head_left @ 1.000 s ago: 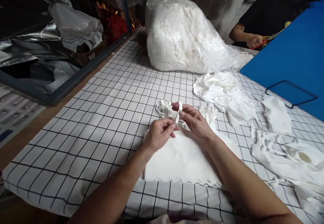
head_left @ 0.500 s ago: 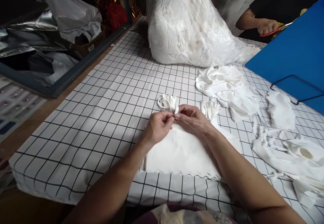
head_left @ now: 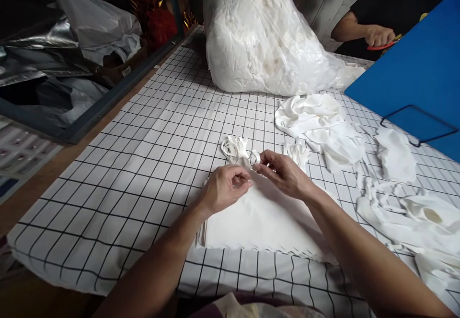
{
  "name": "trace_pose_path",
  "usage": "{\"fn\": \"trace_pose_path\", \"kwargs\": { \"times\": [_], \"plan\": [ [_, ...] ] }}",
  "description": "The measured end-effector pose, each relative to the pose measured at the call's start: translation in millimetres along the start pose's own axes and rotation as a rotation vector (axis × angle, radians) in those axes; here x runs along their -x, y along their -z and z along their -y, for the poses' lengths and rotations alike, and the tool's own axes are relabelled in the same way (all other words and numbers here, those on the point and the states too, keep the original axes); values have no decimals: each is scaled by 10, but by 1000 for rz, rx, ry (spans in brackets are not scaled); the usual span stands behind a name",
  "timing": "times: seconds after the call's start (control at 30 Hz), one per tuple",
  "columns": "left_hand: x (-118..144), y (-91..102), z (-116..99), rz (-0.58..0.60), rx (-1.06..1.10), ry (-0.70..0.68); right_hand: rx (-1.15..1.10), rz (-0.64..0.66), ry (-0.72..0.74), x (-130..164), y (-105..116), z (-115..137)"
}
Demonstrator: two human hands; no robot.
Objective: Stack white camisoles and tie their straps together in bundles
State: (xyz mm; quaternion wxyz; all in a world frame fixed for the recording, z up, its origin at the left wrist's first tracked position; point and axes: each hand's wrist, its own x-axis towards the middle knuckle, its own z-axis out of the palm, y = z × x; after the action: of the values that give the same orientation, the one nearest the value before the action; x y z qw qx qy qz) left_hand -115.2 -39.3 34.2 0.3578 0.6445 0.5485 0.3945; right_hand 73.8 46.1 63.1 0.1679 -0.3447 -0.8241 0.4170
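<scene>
Pinching a white strip (head_left: 254,160) between them, both hands work at the far edge of the stack (head_left: 258,222) of flat white cloth.

- Left hand (head_left: 224,188): fingers curled, tips closed on the strip's near end.
- Right hand (head_left: 285,174): thumb and forefinger closed on its far end, just right of the left; neither is nearer.
- Strip: narrow, soft, white, short between the fingertips, long axis roughly left to right.
- Loops (head_left: 235,147): tangle of similar white bands, just beyond the stack.
- Bag (head_left: 262,35): clear, stuffed with white cloth, well beyond the stack.
- Board (head_left: 413,78): blue, right of the stack.
- Another person's hand (head_left: 379,35): far right, behind the board.
</scene>
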Motion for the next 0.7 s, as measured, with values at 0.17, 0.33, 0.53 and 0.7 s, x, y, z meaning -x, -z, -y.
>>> {"fn": "trace_pose_path", "kwargs": {
  "times": [0.17, 0.33, 0.53, 0.7],
  "plan": [
    [18, 36, 11, 119, -265, -108, -38, 117, -72, 173, -38, -69],
    [17, 23, 12, 152, -210, -79, 11, 151, -63, 234, -110, -171],
    [13, 4, 16, 144, -125, -28, 55, 165, -3, 244, -130, -215],
    [7, -29, 65, 133, -113, 10, 96, 155, 59, 247, -118, -227]
  ]
}}
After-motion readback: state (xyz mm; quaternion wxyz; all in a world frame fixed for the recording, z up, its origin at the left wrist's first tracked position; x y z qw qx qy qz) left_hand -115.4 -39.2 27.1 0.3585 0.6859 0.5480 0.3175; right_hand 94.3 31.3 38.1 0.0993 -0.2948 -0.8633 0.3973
